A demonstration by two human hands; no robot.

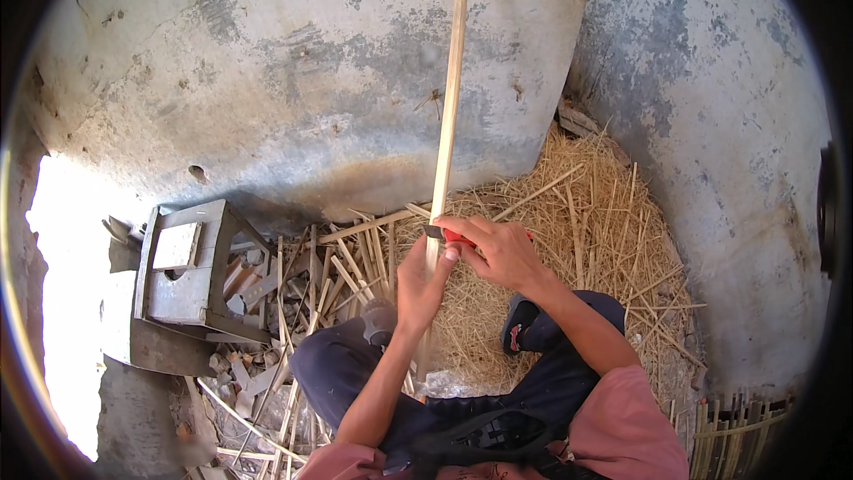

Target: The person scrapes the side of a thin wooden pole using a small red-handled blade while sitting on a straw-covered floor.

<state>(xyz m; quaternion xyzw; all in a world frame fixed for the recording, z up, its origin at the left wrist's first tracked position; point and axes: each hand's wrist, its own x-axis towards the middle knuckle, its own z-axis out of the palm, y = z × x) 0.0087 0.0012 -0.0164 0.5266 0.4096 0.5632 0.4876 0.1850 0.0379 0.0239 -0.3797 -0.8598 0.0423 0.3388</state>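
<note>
A long, pale bamboo strip [450,89] runs upright through the middle of the view, its lower end passing down between my knees. My left hand [418,286] is closed around the strip, with the thumb pointing up along it. Just above and to the right, my right hand [505,253] grips the red handle of a small knife [455,237]. The tool's dark blade end lies across the strip, touching it or very close, right above my left fingers. How far the blade reaches behind the strip is hidden.
A heap of straw-like shavings [551,213] covers the floor ahead and right. Split sticks [360,262] and rubble lie to the left, beside a worn wooden stool [209,271] on its side. Weathered walls [311,62] close in ahead and right. A slatted bundle [742,431] stands lower right.
</note>
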